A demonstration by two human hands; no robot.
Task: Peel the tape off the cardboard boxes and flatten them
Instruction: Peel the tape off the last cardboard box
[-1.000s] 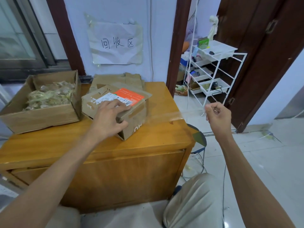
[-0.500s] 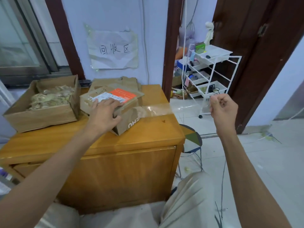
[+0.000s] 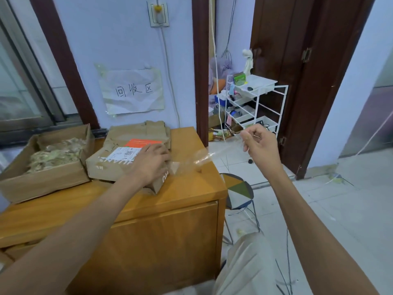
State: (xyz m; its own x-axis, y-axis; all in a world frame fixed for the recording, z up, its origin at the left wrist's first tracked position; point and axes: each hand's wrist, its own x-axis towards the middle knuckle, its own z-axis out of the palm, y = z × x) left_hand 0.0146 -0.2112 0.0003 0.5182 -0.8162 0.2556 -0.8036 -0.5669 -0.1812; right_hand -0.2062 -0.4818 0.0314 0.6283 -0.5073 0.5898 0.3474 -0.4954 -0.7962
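A brown cardboard box [image 3: 110, 165] with an orange and white label lies on the wooden cabinet [image 3: 174, 201]. My left hand [image 3: 152, 161] presses down on its right end, fingers spread over the top. A strip of clear tape [image 3: 197, 157] stretches from the box's right end out to my right hand [image 3: 260, 143], which pinches the tape's far end in the air beyond the cabinet's right edge. Flattened cardboard [image 3: 138, 130] lies behind the box against the wall.
An open cardboard box [image 3: 42, 182] filled with crumpled tape sits at the cabinet's left. A small stool [image 3: 238, 191] stands right of the cabinet. A white wire rack [image 3: 253, 103] fills the doorway beyond. A paper sign [image 3: 133, 91] hangs on the wall.
The box has turned under my left hand, its long side now facing me. My right hand has drawn the tape further off, keeping it taut to the right.
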